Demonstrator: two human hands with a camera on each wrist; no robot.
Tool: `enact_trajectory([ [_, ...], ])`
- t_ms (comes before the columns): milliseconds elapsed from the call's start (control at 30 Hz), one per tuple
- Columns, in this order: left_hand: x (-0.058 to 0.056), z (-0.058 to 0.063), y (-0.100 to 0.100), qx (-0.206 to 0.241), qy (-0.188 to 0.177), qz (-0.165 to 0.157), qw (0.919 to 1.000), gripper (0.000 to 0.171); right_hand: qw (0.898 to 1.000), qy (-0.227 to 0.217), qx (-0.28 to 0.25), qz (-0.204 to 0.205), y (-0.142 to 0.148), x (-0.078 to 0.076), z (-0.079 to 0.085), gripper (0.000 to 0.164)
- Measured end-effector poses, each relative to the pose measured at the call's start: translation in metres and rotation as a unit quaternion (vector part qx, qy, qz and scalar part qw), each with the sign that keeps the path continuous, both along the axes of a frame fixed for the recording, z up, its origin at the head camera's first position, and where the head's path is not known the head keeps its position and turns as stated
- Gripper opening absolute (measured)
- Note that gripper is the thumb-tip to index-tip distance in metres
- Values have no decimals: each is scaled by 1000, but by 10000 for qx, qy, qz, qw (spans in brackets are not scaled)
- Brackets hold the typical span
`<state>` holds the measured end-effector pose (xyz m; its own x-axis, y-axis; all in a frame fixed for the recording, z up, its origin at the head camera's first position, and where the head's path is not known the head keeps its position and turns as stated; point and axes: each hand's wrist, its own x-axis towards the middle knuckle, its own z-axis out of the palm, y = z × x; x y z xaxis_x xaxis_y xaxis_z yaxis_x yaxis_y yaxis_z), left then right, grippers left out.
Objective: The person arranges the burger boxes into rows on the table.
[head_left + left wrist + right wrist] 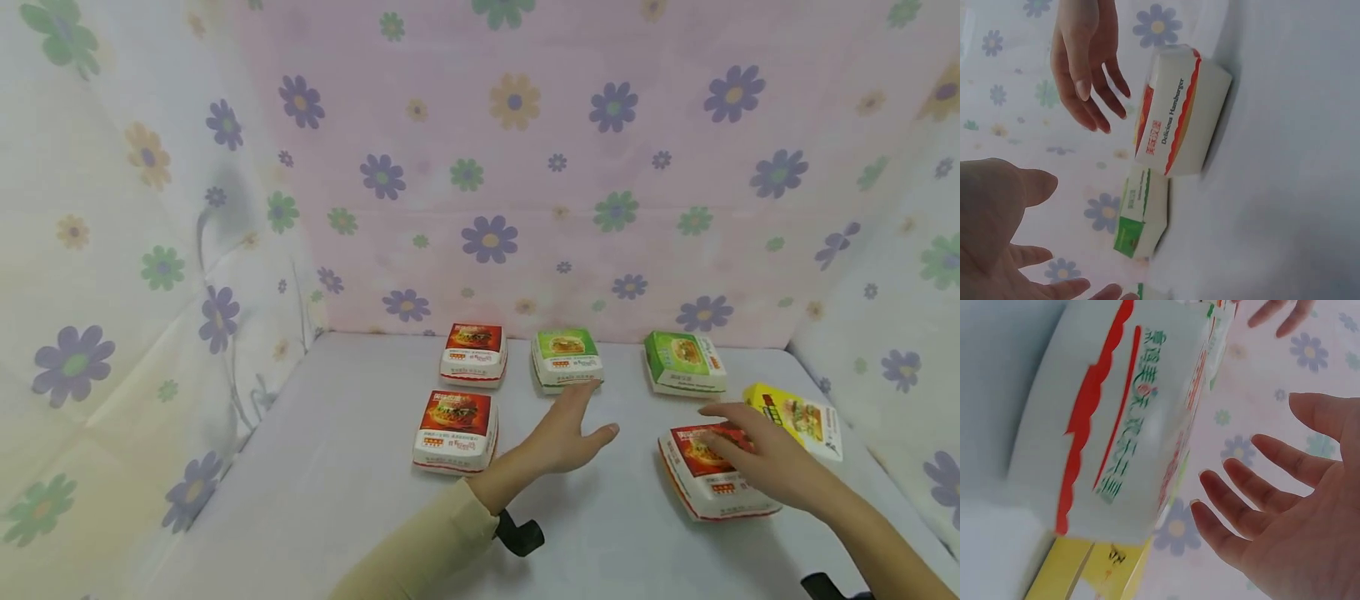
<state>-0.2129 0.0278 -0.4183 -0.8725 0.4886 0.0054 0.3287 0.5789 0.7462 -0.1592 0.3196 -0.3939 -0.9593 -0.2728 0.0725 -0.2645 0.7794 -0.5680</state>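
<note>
Over the red-topped hamburger box (731,492) at the right hovers my right hand (776,467), fingers spread and loosely bent. In the right wrist view a gap shows between those fingers (1235,512) and the box's white side (1110,425). My left hand (558,433) is held above the middle of the table with thumb and fingers apart and nothing in them. Its fingertips overlap the front of a green-topped hamburger box (566,350) in the head view. A yellow hamburger box (806,421) sits just behind the right hand, partly hidden by it.
Two more red-topped boxes (474,354) (455,429) stand one behind the other left of centre. Another green box (684,362) stands at the back right. Flower-printed cloth (487,167) encloses the white table (315,500) at the back and both sides.
</note>
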Motion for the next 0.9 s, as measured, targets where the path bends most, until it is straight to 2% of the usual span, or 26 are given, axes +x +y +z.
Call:
enact_trajectory([
  [133,6,-2,9,67,-178,-61,9998,69,9997,103,12,-222,16,7,-2,45],
  [367,21,-14,28,293,-922,60,9953,71,9980,-65,215,-598,44,15,-16,51],
  [567,32,-23,47,605,-1665,337,9836,72,9917,-714,479,-958,56,16,-27,62],
  [767,35,-29,64,577,-1927,489,9783,74,9806,-1490,549,-1150,60,14,-37,73],
  [900,35,-34,73,508,-2263,680,9703,78,9742,-1847,531,-1182,63,13,-44,77],
])
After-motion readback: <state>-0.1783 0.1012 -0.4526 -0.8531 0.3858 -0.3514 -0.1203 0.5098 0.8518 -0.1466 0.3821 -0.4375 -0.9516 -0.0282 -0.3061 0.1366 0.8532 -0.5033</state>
